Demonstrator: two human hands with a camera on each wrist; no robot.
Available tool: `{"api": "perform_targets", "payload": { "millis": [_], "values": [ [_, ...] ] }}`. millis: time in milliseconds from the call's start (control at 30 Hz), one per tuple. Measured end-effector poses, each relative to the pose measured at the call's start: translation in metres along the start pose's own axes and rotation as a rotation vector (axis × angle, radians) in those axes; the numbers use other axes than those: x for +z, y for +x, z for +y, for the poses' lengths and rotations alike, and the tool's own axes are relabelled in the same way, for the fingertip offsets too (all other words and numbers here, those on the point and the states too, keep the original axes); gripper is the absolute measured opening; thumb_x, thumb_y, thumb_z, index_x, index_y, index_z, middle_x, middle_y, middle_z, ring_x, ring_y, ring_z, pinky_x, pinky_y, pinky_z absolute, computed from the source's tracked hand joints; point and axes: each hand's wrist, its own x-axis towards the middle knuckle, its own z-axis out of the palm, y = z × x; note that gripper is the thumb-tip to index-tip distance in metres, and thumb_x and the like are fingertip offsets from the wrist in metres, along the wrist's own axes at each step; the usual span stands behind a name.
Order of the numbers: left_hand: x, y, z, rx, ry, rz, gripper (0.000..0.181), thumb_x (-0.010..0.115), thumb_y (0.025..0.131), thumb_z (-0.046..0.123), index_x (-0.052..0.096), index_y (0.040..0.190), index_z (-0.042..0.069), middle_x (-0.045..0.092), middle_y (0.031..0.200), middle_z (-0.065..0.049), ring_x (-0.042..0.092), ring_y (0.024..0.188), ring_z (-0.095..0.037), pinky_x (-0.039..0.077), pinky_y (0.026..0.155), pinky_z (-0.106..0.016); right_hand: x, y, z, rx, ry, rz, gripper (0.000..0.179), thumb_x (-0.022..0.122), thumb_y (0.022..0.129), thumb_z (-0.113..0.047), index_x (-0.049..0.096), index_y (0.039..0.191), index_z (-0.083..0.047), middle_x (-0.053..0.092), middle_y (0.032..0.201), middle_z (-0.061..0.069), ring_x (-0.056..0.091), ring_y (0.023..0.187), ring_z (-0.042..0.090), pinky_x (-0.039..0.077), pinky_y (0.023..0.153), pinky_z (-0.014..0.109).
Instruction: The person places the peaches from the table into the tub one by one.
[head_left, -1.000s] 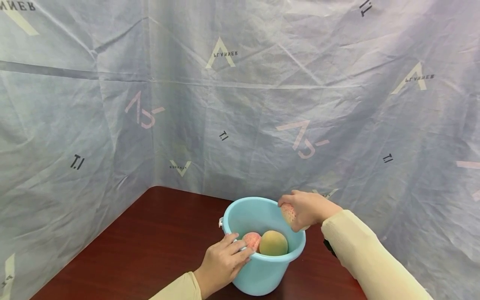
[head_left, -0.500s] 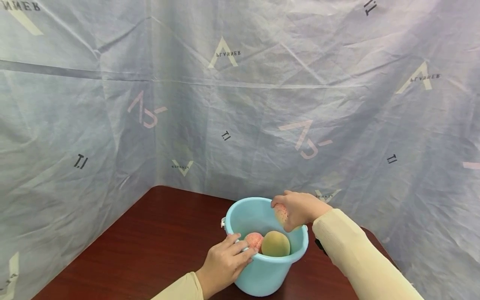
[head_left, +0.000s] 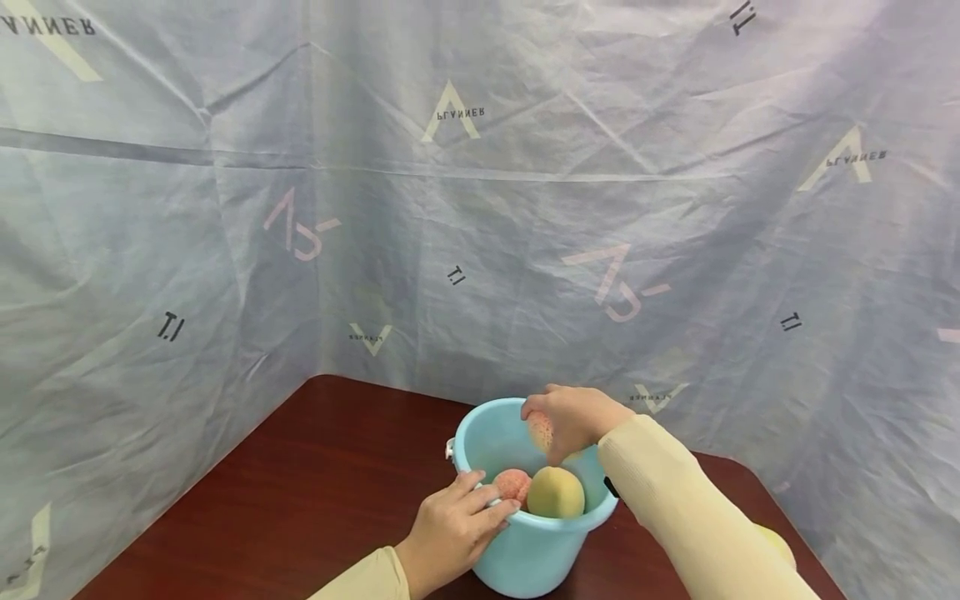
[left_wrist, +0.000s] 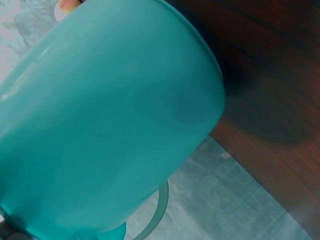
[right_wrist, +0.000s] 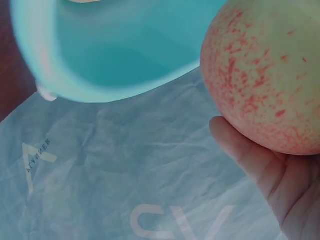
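A light blue bucket stands on the dark red table, and my left hand grips its near left rim with the fingers lapped over the edge. Inside lie a pink speckled round fruit and a larger yellow-green round fruit. My right hand holds a red-speckled peach over the bucket's opening, above the back right part. The right wrist view shows this peach large, with fingers against its side. In the left wrist view the bucket's wall fills most of the picture.
A yellow rounded thing shows partly behind my right sleeve, near the table's right edge. The table meets grey printed cloth at the back and sides. The bucket's curved handle hangs at its side.
My right hand has moved left with the peach, from the right rim to over the bucket's opening. A yellow rounded thing has come into view by my right sleeve. The left hand keeps its hold.
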Motion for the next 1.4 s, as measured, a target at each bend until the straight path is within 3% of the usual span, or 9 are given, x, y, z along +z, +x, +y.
{"api": "perform_targets", "payload": {
  "millis": [567,767,1100,1167,1233,1333,1400],
  "values": [
    [0.001,0.001,0.002,0.013,-0.002,-0.01,0.032,0.044,0.103,0.028,0.074,0.098,0.02,0.068,0.094,0.005,0.063,0.091,-0.02,0.054,0.078,-0.029,-0.003,0.005,-0.003,-0.001,-0.024,-0.004,0.058,0.081,0.068,-0.018,0.061,0.123,-0.019,0.056,0.11,0.002,0.056,0.091,0.021,0.047,0.07,0.038],
    [0.001,0.001,0.002,0.016,-0.009,-0.019,0.031,0.044,0.103,0.028,0.074,0.099,0.02,0.068,0.094,0.005,0.062,0.092,-0.02,0.053,0.079,-0.028,-0.005,0.009,-0.008,-0.032,-0.026,0.015,0.058,0.08,0.067,-0.017,0.061,0.121,-0.02,0.056,0.105,0.001,0.055,0.084,0.018,0.048,0.069,0.038],
    [-0.001,0.001,0.001,0.013,-0.009,-0.035,0.032,0.043,0.103,0.028,0.074,0.099,0.02,0.067,0.094,0.005,0.062,0.093,-0.02,0.054,0.079,-0.029,-0.007,0.012,-0.01,-0.016,-0.018,0.011,0.056,0.081,0.068,-0.017,0.061,0.12,-0.021,0.056,0.104,0.0,0.054,0.079,0.016,0.048,0.067,0.036],
    [-0.001,0.001,0.001,0.012,-0.009,-0.035,0.032,0.043,0.103,0.028,0.074,0.099,0.02,0.067,0.094,0.005,0.062,0.093,-0.02,0.054,0.079,-0.029,-0.007,0.012,-0.01,-0.029,-0.021,0.027,0.058,0.081,0.068,-0.016,0.06,0.122,-0.021,0.056,0.107,0.002,0.056,0.089,0.02,0.049,0.07,0.038],
    [-0.002,0.001,0.001,0.008,-0.005,-0.041,0.031,0.044,0.103,0.029,0.074,0.099,0.02,0.067,0.094,0.005,0.062,0.092,-0.019,0.053,0.079,-0.028,-0.008,0.011,-0.009,-0.041,-0.013,0.044,0.064,0.082,0.068,-0.018,0.058,0.127,-0.02,0.054,0.12,0.008,0.053,0.109,0.028,0.047,0.084,0.047],
    [-0.002,0.0,0.001,0.002,-0.001,-0.049,0.03,0.045,0.102,0.029,0.074,0.097,0.02,0.066,0.092,0.006,0.062,0.092,-0.019,0.053,0.081,-0.028,-0.008,0.01,-0.008,-0.05,-0.011,0.078,0.074,0.085,0.069,-0.024,0.053,0.135,-0.02,0.044,0.138,0.017,0.03,0.134,0.041,0.03,0.1,0.064],
    [-0.003,0.0,0.001,0.002,0.001,-0.054,0.029,0.046,0.102,0.029,0.074,0.097,0.02,0.066,0.091,0.006,0.063,0.091,-0.018,0.052,0.082,-0.027,-0.008,0.009,-0.007,-0.04,-0.014,0.086,0.08,0.086,0.068,-0.031,0.05,0.138,-0.02,0.036,0.145,0.021,0.019,0.139,0.045,0.017,0.101,0.072]
  ]
}}
